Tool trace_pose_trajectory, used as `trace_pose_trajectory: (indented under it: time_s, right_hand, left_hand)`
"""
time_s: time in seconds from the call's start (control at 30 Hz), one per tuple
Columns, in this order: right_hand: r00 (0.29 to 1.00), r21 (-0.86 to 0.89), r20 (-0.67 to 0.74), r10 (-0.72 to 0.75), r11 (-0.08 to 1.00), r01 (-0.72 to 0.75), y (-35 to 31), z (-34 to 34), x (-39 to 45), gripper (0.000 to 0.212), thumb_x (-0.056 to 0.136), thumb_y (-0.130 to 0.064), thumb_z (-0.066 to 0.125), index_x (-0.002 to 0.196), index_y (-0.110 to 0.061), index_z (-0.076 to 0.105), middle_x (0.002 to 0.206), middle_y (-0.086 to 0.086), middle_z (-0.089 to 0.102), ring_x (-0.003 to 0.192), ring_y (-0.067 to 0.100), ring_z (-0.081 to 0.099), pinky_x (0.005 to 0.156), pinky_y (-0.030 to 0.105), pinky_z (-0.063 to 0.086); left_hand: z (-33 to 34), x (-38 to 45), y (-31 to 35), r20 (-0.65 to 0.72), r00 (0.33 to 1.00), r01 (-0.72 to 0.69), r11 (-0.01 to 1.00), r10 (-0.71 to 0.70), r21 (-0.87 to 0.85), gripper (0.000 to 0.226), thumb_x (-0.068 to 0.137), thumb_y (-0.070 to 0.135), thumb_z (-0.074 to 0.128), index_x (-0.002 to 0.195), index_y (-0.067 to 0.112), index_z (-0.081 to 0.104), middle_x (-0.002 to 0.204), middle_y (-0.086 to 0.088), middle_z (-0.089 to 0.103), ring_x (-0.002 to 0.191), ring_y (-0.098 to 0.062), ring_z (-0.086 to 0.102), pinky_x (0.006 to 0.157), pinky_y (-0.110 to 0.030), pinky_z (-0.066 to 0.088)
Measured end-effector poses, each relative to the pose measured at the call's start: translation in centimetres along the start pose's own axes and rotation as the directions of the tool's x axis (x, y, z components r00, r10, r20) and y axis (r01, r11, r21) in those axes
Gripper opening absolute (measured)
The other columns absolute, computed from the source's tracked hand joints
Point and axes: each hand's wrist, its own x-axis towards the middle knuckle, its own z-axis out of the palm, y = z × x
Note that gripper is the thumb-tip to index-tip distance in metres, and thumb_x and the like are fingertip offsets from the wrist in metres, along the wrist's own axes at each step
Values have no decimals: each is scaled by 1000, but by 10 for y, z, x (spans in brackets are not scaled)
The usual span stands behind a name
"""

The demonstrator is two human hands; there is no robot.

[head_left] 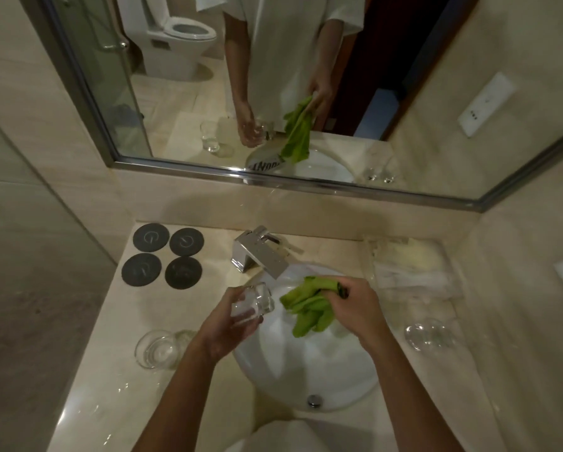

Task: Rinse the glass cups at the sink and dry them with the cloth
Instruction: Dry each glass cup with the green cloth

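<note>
Over the round white basin [306, 370] at the beige marble counter's front edge, the left hand [223, 327] wraps the clear, likely wet-slick, breakable glass cup [252, 303] around its wall, while the right hand [355, 308] pinches the soft green cloth [309, 308].

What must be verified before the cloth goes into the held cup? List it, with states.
1. Left hand grips the glass cup firmly: ok.
2. Right hand holds the green cloth: ok.
3. Cup and cloth are over the sink: ok.
4. Tap is off: cannot tell, no stream shows.
5. Held cup is already rinsed: cannot tell.
6. Other cups, one on the left counter and one on the right, stand away from the arms: ok.
</note>
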Motion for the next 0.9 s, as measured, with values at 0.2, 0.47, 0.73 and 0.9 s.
trace_pose_trajectory:
  time_s: [0.2, 0.47, 0.73, 0.9]
  right_hand:
    - [995, -18, -102, -8, 1000, 6, 7, -16, -14, 43, 96, 0, 46, 134, -18, 56, 115, -6, 58, 106, 9, 53, 83, 14, 36]
    - [965, 190, -261, 11, 981, 40, -4, -9, -14, 33, 94, 0, 47, 107, -18, 71, 98, -1, 71, 92, 11, 66, 78, 23, 51]
    - [960, -187, 123, -251, 944, 271, -4, 45, -35, 58, 94, -35, 62, 148, -29, 42, 146, -13, 47, 125, -2, 46, 106, 23, 43]
    - [924, -149, 198, -327, 922, 358, -2, 43, -32, 54, 93, -43, 61, 144, -28, 50, 144, -16, 42, 132, 3, 38, 112, 32, 40]
  left_hand:
    - [19, 10, -23, 115, 984, 161, 953, -135, -255, 44, 76, 45, 72, 99, 12, 54, 101, -25, 61, 73, -33, 64, 68, -34, 59]
    - [40, 2, -10, 107, 993, -70, 969, 45, 237, 47, 92, 53, 57, 108, 8, 57, 87, -17, 60, 69, -30, 63, 54, -30, 55]
    - [55, -6, -5, 116, 935, -353, 841, 336, 411, 47, 93, 54, 56, 116, 13, 59, 94, -17, 72, 75, -30, 71, 62, -35, 56]
    - [49, -12, 8, 95, 874, -449, 718, 476, 532, 35, 89, 55, 61, 106, 24, 63, 103, -6, 71, 92, -22, 72, 72, -37, 61]
